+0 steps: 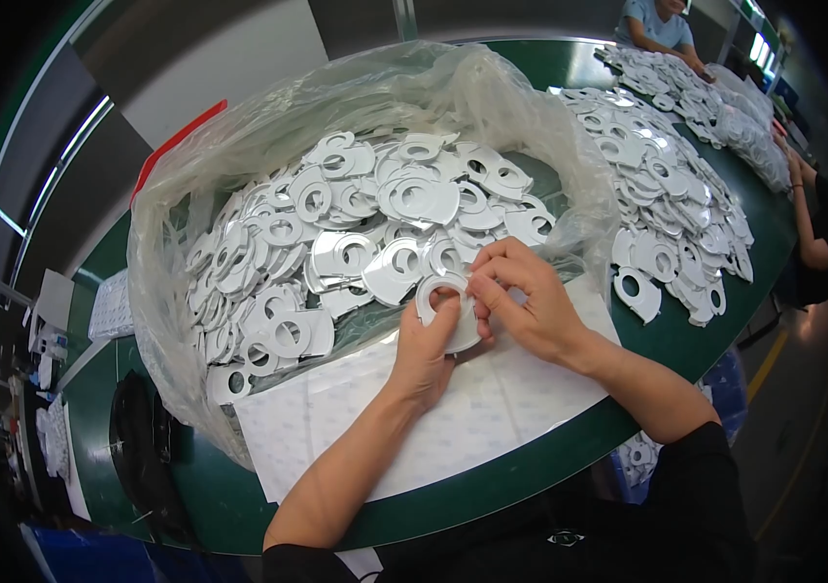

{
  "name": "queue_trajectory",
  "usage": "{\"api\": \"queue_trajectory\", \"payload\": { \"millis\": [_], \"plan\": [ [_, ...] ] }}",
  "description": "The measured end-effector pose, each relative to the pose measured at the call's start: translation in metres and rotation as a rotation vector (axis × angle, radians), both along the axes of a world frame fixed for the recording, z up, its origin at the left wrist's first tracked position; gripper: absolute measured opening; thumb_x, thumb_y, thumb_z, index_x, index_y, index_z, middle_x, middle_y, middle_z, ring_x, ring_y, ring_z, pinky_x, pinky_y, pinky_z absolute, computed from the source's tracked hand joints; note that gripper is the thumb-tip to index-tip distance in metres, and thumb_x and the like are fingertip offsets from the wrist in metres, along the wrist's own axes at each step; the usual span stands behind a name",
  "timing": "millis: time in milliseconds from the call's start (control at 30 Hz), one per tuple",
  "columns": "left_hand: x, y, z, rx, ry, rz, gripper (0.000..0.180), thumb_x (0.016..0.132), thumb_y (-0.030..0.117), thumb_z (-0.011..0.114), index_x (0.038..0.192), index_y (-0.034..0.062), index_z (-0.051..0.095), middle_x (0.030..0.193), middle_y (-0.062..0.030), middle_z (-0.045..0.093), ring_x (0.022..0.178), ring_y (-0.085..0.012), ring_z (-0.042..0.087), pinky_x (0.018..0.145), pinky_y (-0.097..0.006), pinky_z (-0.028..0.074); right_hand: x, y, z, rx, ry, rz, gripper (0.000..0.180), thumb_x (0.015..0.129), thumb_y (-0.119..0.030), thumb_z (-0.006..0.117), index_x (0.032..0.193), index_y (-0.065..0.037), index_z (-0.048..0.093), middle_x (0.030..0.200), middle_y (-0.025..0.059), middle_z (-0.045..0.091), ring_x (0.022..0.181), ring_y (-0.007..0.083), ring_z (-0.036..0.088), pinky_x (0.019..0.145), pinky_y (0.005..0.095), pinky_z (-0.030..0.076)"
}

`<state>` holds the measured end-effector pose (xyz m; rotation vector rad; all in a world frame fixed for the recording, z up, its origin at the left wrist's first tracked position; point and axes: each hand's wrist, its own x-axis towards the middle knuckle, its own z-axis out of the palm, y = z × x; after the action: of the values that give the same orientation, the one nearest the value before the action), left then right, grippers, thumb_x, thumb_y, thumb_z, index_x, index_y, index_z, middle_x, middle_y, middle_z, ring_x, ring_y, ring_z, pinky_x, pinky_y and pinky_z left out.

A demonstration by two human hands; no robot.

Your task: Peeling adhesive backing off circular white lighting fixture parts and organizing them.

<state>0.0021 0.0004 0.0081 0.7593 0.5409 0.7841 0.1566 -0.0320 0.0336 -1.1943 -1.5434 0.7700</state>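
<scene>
A white plastic part [464,333] with a round hole is held up between my hands, just in front of a heap of similar parts. My left hand [424,347] grips it from the left, the thumb lying by the hole. At its right edge my right hand [516,296] has thumb and forefinger pinched together. Whether those fingertips hold a bit of the part or something small is hidden. The heap of white plastic parts [424,199] lies in an open clear plastic bag [166,321]. Under my hands is a white sheet [375,408] with faint print.
A second heap of white parts [672,185] lies to the right on the green table [492,496]. A black bag [139,457] rests at the left. Two co-workers are at the far right, one in a light blue shirt [655,24]. A blue bin [725,389] stands below the edge.
</scene>
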Motion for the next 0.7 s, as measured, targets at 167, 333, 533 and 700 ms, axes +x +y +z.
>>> {"api": "queue_trajectory", "payload": {
  "millis": [167,333,533,700],
  "plan": [
    [0.003,-0.004,0.007,-0.023,0.033,0.034,0.021,0.091,0.015,0.048,0.108,0.0026,0.051,0.089,-0.0062,0.056,0.073,-0.0135,0.058,0.068,-0.033,0.055,-0.003,0.0,-0.001,0.09,-0.095,-0.116,0.008,0.088,-0.006,0.056,0.09,0.001,0.06,0.088,0.0051,0.055,0.062,0.0074,0.059,0.058,0.0205,0.044],
    [0.003,-0.004,0.004,0.159,0.055,-0.037,0.02,0.092,0.014,0.046,0.104,-0.0011,0.052,0.087,-0.0071,0.057,0.073,-0.0127,0.057,0.068,-0.029,0.052,0.003,0.001,0.004,-0.127,0.057,-0.029,0.013,0.085,-0.006,0.059,0.095,0.003,0.061,0.084,0.0046,0.059,0.057,0.0087,0.06,0.055,0.021,0.045],
    [0.003,-0.003,-0.006,0.201,0.1,-0.092,0.023,0.09,0.013,0.051,0.109,-0.0003,0.051,0.092,-0.0088,0.058,0.075,-0.0155,0.06,0.07,-0.031,0.053,0.007,0.001,0.003,-0.226,0.155,-0.036,0.01,0.084,-0.005,0.059,0.088,0.004,0.059,0.076,0.0066,0.062,0.054,0.0097,0.061,0.048,0.0208,0.046],
    [0.001,-0.001,-0.008,0.179,0.14,-0.191,0.053,0.094,0.046,0.032,0.112,-0.0003,0.05,0.09,-0.0097,0.059,0.074,-0.0171,0.061,0.07,-0.03,0.053,0.005,0.001,0.005,-0.266,0.143,-0.06,0.011,0.084,-0.006,0.062,0.081,0.003,0.056,0.074,0.0065,0.062,0.051,0.0099,0.06,0.045,0.0201,0.045]
  ]
}}
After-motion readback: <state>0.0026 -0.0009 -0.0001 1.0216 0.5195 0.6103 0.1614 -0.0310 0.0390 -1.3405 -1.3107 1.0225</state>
